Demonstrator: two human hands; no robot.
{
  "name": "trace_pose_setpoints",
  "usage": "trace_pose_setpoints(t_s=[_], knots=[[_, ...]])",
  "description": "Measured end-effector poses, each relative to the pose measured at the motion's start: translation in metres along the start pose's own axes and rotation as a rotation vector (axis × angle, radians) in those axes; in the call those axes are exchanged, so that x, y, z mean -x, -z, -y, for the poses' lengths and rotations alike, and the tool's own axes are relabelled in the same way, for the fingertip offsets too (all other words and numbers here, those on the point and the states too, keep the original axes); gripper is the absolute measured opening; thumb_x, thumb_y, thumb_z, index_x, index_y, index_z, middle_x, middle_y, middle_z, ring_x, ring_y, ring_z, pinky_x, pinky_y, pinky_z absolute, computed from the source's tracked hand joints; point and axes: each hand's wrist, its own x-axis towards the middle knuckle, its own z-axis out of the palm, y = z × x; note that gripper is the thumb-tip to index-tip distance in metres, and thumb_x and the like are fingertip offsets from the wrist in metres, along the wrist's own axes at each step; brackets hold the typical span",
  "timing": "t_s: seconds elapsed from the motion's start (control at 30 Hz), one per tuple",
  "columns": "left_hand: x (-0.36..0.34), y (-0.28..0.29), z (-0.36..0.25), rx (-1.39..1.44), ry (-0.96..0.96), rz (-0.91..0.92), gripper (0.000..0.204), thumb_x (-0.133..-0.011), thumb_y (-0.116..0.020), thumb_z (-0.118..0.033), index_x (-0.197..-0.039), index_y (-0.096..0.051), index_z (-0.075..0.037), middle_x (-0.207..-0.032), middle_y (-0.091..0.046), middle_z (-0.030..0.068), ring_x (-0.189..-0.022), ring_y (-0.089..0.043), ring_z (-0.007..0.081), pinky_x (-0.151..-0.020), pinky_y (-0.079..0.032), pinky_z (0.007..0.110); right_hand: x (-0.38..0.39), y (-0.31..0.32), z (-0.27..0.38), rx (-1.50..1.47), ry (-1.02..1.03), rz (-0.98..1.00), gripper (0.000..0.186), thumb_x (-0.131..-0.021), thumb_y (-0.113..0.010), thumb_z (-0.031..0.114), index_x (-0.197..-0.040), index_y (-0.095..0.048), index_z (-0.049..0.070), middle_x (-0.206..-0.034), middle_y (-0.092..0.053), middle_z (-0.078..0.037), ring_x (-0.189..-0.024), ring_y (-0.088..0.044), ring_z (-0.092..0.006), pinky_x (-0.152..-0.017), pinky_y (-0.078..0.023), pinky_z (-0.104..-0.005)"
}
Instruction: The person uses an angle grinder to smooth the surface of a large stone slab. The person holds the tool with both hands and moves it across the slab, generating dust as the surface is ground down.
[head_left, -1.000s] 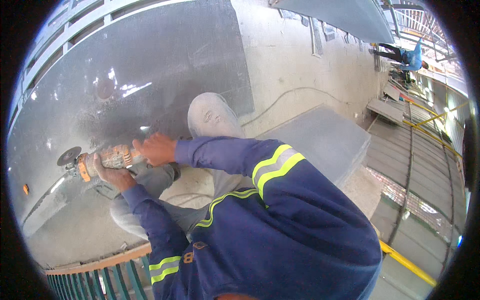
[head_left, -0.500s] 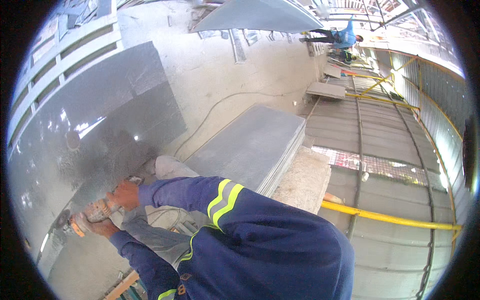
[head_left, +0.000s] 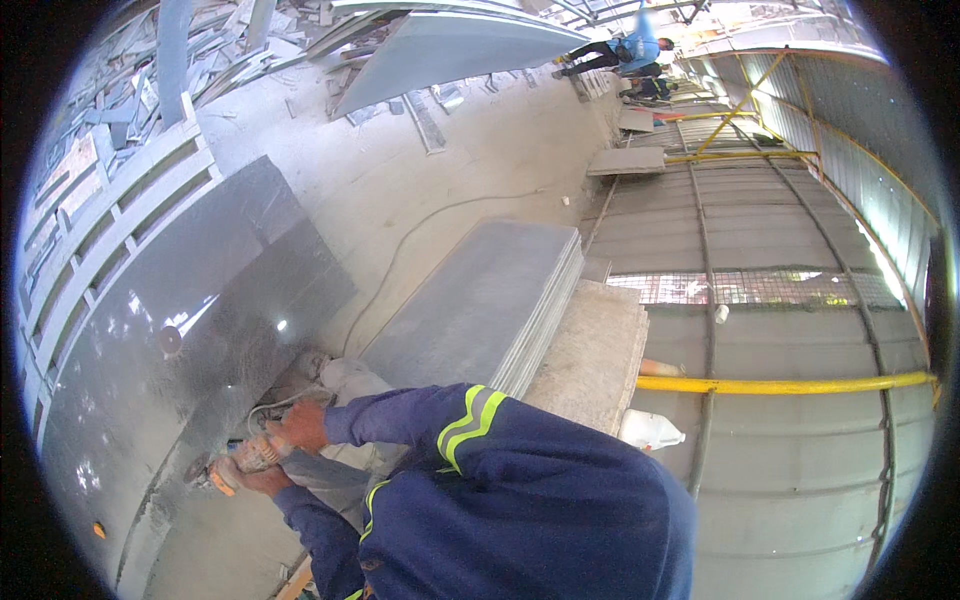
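Observation:
An angle grinder (head_left: 258, 452) with orange parts is held in both my hands. My left hand (head_left: 264, 481) wraps round its front part, close to the cutting disc (head_left: 200, 467). Further back, my right hand (head_left: 303, 425) is closed round the body of the tool. The disc is at the near edge of a large dark polished stone slab (head_left: 285, 235); whether it touches the stone I cannot tell. Dust lies over the slab around the disc. Behind my right hand, a cable (head_left: 262, 408) loops near my leg.
A stack of grey slabs (head_left: 470, 290) stands beside me, with a rough pale slab (head_left: 585, 350) alongside. A white bottle (head_left: 650, 430) lies near a yellow pipe (head_left: 780, 385). White slatted frames (head_left: 130, 215) stand at left. A person in blue (head_left: 635, 50) is far off.
The grinder and both hands have moved right along the slab's near edge. My view has shifted too, bringing the white bottle into sight. Both hands keep their hold.

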Motion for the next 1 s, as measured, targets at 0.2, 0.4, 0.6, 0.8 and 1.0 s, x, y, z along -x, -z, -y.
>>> trace_pose_setpoints(t_s=[0.2,0.4,0.6,0.8,1.0], knots=[[0.006,0.017,-0.018,-0.064,-0.015,0.037,0.039,-0.084,-0.062,-0.036,-0.107,-0.049,-0.007,-0.095,-0.056,0.0100,-0.082,-0.061,0.0258,-0.069,-0.056,0.042,0.029,0.011,0.032,-0.002,-0.038,-0.015,0.064,-0.064,-0.070,0.013,-0.121,-0.047,-0.006,-0.072,-0.065,-0.018,-0.071,-0.067,-0.0360,-0.058,-0.052,-0.0481],[0.023,0.017,-0.039,-0.151,0.007,0.130,0.037,-0.084,-0.061,-0.035,-0.108,-0.049,-0.010,-0.097,-0.054,0.0086,-0.089,-0.060,0.0250,-0.074,-0.055,0.045,0.050,0.012,0.037,-0.039,-0.006,0.005,0.066,-0.063,-0.073,0.016,-0.120,-0.047,-0.005,-0.072,-0.065,-0.018,-0.070,-0.067,-0.0351,-0.059,-0.052,-0.0482],[0.027,0.017,-0.031,-0.039,-0.024,0.333,0.028,-0.085,-0.059,-0.036,-0.096,-0.052,-0.012,-0.087,-0.054,0.0058,-0.076,-0.058,0.0216,-0.070,-0.053,0.042,0.061,0.006,-0.011,-0.008,0.384,-0.269,0.067,-0.062,-0.076,0.025,-0.120,-0.051,0.001,-0.079,-0.066,-0.019,-0.075,-0.067,-0.0356,-0.062,-0.052,-0.0502],[0.093,-0.048,-0.012,-0.019,-0.108,0.231,0.028,-0.088,-0.058,-0.036,-0.080,-0.050,-0.011,-0.079,-0.053,0.0064,-0.068,-0.053,0.0218,-0.063,-0.049,0.039,0.107,0.111,-0.046,-0.052,0.199,0.036,0.072,-0.067,-0.077,0.046,-0.120,-0.054,0.002,-0.104,-0.065,-0.020,-0.097,-0.064,-0.0389,-0.078,-0.051,-0.0503],[0.135,-0.072,0.019,-0.056,-0.371,-0.118,0.032,-0.086,-0.060,-0.034,-0.097,-0.056,-0.005,-0.094,-0.058,0.0114,-0.086,-0.059,0.0276,-0.075,-0.052,0.047,0.121,0.150,-0.182,-0.262,0.033,-0.106,0.071,-0.076,-0.070,0.054,-0.118,-0.053,-0.001,-0.114,-0.061,-0.026,-0.107,-0.060,-0.0410,-0.088,-0.048,-0.0493]])
